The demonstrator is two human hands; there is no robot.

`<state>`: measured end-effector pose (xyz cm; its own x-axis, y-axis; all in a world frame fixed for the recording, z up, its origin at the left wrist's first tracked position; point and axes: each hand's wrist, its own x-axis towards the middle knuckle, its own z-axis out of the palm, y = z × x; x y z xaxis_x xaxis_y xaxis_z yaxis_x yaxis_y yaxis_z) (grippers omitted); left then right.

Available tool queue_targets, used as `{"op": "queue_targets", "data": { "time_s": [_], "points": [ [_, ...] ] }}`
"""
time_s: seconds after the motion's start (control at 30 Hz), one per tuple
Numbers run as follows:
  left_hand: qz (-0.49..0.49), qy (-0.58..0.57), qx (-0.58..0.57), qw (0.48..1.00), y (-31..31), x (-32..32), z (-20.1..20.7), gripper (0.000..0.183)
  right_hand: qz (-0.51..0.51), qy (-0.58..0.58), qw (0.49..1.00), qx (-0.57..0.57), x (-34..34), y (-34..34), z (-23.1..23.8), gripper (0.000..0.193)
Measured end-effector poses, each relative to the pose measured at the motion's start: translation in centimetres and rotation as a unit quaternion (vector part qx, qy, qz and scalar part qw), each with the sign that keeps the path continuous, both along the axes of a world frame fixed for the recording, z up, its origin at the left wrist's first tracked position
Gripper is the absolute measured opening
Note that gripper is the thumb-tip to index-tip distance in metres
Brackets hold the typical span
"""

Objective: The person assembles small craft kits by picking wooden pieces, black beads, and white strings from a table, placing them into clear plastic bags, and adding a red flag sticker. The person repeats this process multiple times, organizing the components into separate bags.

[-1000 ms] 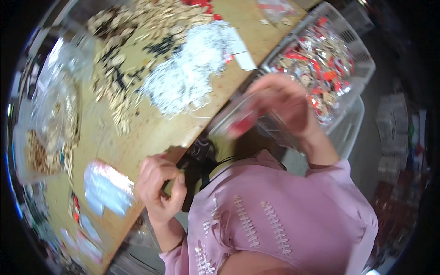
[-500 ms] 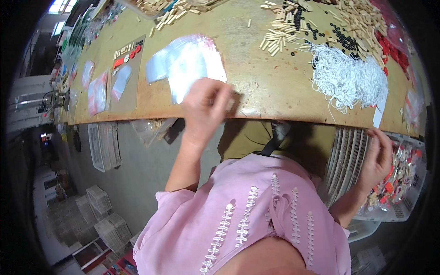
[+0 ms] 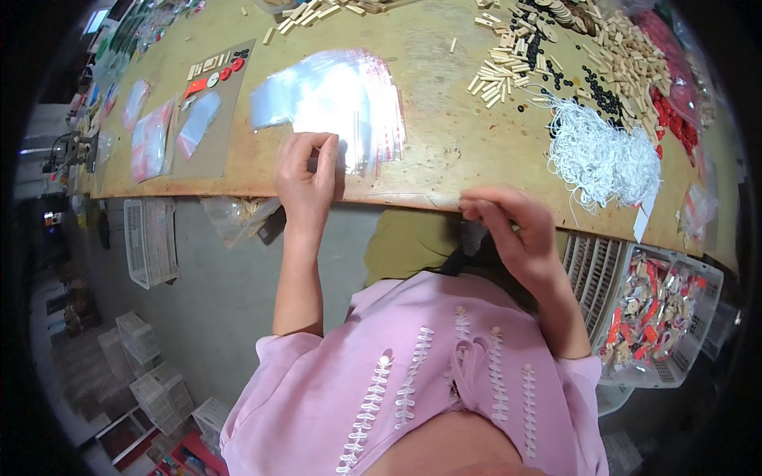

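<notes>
My left hand [image 3: 308, 170] is closed, thumb against the curled fingers, at the near edge of a fanned pile of clear zip bags [image 3: 337, 99]. Whatever it may pinch is hidden. At the table's front edge, my right hand [image 3: 516, 234] has its fingertips drawn together with the thumb; I cannot make out anything between them. To its right on the table lies a tangled heap of white cord [image 3: 603, 155]. A brown board [image 3: 210, 151] on the left carries a row of wooden pieces, black beads and red parts, with a few bags below.
Wooden sticks [image 3: 498, 75], black beads [image 3: 599, 87] and red pieces [image 3: 675, 123] are heaped at the far right. Below the table's right end stands a white basket [image 3: 683, 349] of filled bags. An empty white crate [image 3: 151, 242] sits on the floor at left.
My right hand has come leftward from beside the basket to the table's front edge. My left hand has shifted left, off the near middle of the bag pile. The view has tilted slightly.
</notes>
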<state>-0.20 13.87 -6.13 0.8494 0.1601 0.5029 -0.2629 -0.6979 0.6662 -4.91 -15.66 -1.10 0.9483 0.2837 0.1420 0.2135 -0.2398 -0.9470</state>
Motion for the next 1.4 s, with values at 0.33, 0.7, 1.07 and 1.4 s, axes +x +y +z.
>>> {"op": "queue_targets", "data": {
  "time_s": [0.33,0.7,1.07,1.4],
  "points": [
    [-0.180,-0.124,0.139,0.966,-6.2,-1.2,4.2,0.017,0.076,0.248,0.958,0.123,2.7,1.3,0.6,0.018],
    [-0.243,-0.132,0.148,0.949,-8.5,-0.3,4.4,0.017,0.052,0.267,0.947,0.169,1.7,-1.0,0.9,0.017],
    [-0.261,-0.136,0.178,0.939,-9.9,-0.3,4.2,0.019,0.056,0.272,0.943,0.185,0.9,-2.5,0.7,0.019],
    [-0.276,-0.139,0.183,0.933,-10.8,-0.1,4.0,0.019,0.022,0.253,0.947,0.198,0.2,-3.2,-1.3,0.019]
  ]
}}
